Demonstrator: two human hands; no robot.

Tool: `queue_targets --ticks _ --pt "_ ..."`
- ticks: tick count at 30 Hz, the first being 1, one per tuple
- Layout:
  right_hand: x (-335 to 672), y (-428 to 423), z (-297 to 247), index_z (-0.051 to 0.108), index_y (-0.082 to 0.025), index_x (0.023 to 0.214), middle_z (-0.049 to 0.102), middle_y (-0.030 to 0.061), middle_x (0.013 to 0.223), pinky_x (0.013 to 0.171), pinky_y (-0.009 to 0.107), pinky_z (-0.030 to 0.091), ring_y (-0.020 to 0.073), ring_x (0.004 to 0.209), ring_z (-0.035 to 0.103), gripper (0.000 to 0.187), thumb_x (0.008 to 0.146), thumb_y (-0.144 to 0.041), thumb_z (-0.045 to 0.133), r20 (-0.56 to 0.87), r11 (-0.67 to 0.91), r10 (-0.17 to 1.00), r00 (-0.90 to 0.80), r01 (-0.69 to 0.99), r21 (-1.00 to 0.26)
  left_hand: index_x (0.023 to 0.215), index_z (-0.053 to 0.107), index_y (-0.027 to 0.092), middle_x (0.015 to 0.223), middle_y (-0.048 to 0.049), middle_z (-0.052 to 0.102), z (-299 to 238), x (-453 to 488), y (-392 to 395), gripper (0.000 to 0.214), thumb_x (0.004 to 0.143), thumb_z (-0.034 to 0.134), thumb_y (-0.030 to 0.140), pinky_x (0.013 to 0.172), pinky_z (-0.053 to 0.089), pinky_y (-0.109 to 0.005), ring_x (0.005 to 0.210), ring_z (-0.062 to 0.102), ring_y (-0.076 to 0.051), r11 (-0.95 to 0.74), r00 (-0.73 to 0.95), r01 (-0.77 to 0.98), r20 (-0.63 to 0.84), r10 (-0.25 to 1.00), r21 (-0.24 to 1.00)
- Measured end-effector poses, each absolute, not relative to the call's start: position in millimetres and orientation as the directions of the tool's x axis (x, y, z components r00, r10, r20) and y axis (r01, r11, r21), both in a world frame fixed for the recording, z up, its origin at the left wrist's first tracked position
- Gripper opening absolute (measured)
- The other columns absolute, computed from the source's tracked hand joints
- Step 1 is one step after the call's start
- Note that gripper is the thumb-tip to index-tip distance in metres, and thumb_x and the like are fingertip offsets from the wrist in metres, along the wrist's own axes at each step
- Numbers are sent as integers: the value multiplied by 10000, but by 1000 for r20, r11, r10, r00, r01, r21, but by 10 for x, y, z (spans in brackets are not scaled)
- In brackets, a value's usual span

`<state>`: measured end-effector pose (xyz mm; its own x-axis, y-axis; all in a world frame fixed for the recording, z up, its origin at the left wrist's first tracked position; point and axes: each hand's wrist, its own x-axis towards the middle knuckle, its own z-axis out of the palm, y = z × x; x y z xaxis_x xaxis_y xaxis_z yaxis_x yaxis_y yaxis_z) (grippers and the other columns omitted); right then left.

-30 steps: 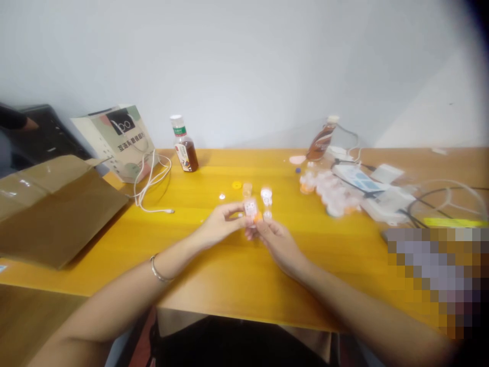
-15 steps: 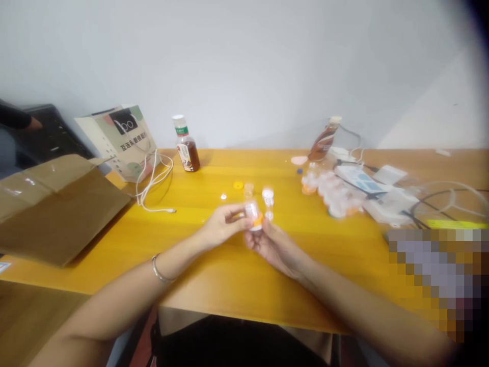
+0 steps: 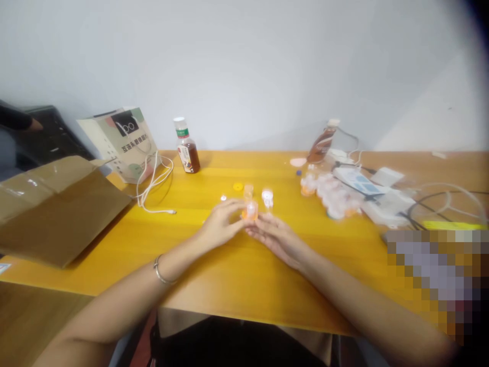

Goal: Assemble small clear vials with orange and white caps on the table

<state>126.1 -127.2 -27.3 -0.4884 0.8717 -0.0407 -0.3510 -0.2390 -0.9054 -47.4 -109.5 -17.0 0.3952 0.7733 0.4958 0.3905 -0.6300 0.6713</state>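
The small orange-and-white container (image 3: 250, 210) has turned since the earlier frame, orange now circling its pale middle. Over the bench (image 3: 237, 278), the left hand (image 3: 224, 221) pinches it; the right hand (image 3: 280, 239) is at its side, whether gripping I cannot tell.

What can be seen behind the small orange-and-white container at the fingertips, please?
Behind the orange-and-white container is a small tan object, with a yellow cap to its left. Anything lower is covered by the container.

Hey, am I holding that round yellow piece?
No, the round yellow piece lies on the table, beyond the left hand.
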Motion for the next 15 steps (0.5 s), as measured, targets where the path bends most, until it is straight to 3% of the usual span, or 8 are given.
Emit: queue_targets --ticks 5,8,10,15 --pt "1265 -1268 -229 530 -220 879 613 -23 777 757 289 442 122 753 575 226 705 -304 649 97 59 932 -348 -120 -991 1114 552 238 1120 -86 584 -231 -433 -1148 325 807 528 340 1031 155 -487 1077 499 -230 -704 461 594 553 694 389" --pt "1328 -1211 -193 551 -200 792 596 0 753 692 277 434 138 719 561 165 732 -346 600 204 256 935 -291 153 -955 1246 431 226 1244 -119 496 -230 -416 -1168 494 793 538 390 1016 197 -475 1144 446 -255 -706 477 613 546 688 354" --pt "1434 -1125 -149 584 -182 739 590 34 771 673 280 423 161 735 548 198 714 -378 599 308 350 936 -168 369 -861 1287 376 220 1281 -127 459 -226 -436 -1155 589 767 562 425 999 240 -462 1171 415 -269 -710 487 610 540 687 353" --pt "1849 -864 -54 567 -164 747 592 38 684 566 268 375 144 579 514 193 708 -351 543 338 175 934 118 674 -717 1179 496 197 1221 -121 503 -237 -518 -1083 409 811 510 377 958 321 -428 1123 455 -256 -691 469 633 537 701 350"
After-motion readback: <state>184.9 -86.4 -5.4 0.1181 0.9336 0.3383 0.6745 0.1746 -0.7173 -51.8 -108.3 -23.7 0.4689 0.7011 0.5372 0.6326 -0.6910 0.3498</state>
